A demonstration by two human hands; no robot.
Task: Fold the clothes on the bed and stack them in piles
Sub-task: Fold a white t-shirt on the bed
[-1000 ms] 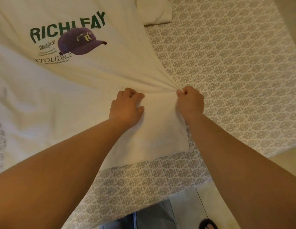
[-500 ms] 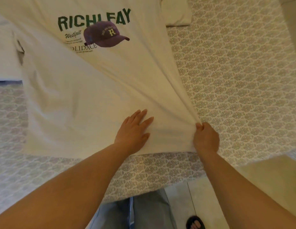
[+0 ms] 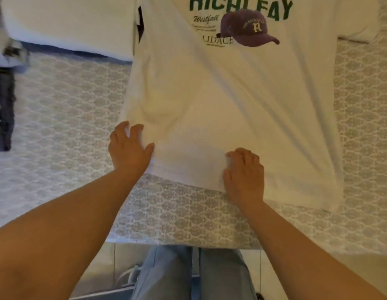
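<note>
A white T-shirt [image 3: 231, 100] with green lettering and a purple cap print lies spread face up on the patterned bedspread [image 3: 58, 131]. Its hem points toward me. My left hand [image 3: 128, 148] rests on the shirt's lower left corner, fingers spread and bent, thumb on the cloth. My right hand [image 3: 244, 172] presses on the hem near its middle, fingertips bent down into the fabric. Neither hand lifts the cloth. The shirt's collar is out of view at the top.
White cloth [image 3: 65, 24] lies at the upper left beside the shirt. A dark garment [image 3: 4, 109] hangs along the far left. The bed's near edge [image 3: 188, 243] runs just before my jeans [image 3: 188, 276] and the tiled floor.
The shirt now lies straighter and more central. My right hand let go of its pinch on the side edge and moved onto the hem. My left hand slid to the lower left corner.
</note>
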